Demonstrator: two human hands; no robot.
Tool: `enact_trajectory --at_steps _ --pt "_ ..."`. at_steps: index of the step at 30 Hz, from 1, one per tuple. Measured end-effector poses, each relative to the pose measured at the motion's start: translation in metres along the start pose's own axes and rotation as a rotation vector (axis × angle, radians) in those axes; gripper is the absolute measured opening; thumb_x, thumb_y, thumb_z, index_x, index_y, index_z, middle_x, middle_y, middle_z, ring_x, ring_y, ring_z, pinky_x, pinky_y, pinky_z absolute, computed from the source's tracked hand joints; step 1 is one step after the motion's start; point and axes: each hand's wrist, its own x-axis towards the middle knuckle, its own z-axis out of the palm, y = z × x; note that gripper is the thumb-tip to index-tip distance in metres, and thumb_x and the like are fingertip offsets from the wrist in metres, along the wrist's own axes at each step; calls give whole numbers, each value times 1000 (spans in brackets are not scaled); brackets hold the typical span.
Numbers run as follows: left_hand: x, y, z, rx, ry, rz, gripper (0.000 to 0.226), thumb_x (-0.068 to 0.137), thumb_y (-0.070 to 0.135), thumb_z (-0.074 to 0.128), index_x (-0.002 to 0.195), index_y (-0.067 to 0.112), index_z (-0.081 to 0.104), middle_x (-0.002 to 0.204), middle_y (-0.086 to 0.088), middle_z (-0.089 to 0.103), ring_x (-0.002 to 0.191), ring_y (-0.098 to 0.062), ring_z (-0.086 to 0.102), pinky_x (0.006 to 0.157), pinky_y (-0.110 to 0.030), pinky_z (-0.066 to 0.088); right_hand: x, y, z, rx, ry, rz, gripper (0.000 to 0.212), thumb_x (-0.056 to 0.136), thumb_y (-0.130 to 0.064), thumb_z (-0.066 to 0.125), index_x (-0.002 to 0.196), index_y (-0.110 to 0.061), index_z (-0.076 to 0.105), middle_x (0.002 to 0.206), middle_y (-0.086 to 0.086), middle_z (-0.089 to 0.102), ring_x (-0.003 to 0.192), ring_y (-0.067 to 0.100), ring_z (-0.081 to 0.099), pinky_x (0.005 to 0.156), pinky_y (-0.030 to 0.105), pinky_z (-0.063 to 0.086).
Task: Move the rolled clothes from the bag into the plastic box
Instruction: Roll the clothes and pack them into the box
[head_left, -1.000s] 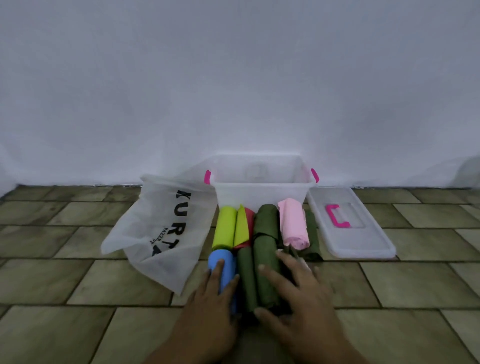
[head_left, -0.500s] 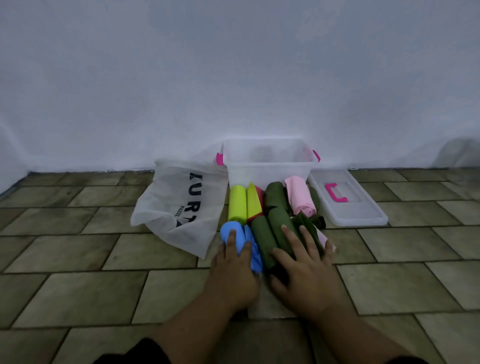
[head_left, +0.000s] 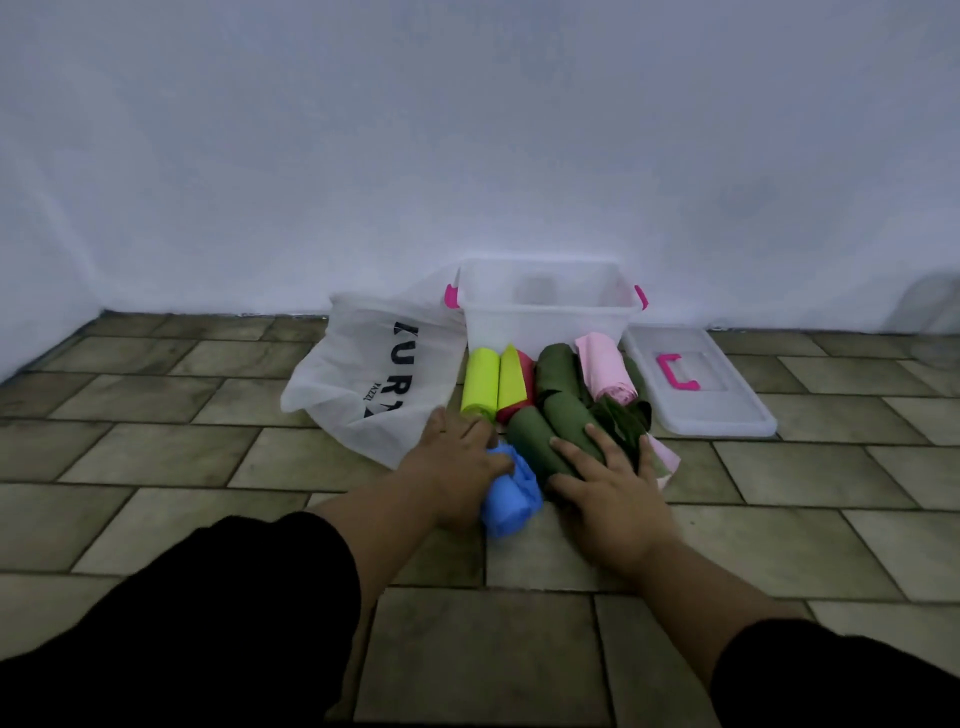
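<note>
Before the plastic box (head_left: 545, 327), the blue roll (head_left: 511, 493) was covered by the left hand (head_left: 457, 462), grip unclear; the right hand (head_left: 608, 493) was spread flat on green rolls (head_left: 566, 421); each was best clasped whole.

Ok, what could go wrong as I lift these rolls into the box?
The blue roll looks bunched in your left hand and may unroll when lifted. Your right hand lies flat across several dark green rolls; scooping them together could drop one short of the plastic box.
</note>
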Motion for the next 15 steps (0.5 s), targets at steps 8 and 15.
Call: enact_trajectory --at_steps 8,15 --pt "-24 44 12 -276 9 -215 65 73 72 44 126 35 47 115 -1 45 112 -21 44 102 -50 19 -18 -16 -25 294 185 -93 35 68 -32 47 97 -29 67 113 -4 60 109 23 54 91 40 39" --pt "-39 10 -15 -1162 257 -503 20 87 17 54 100 32 52 98 7 62 81 -14 63 73 -32 51 -26 -44 0 179 -18 -205 58 79 -35 52 136 -31 41 139 0 47 128 27 40 104 43 33"
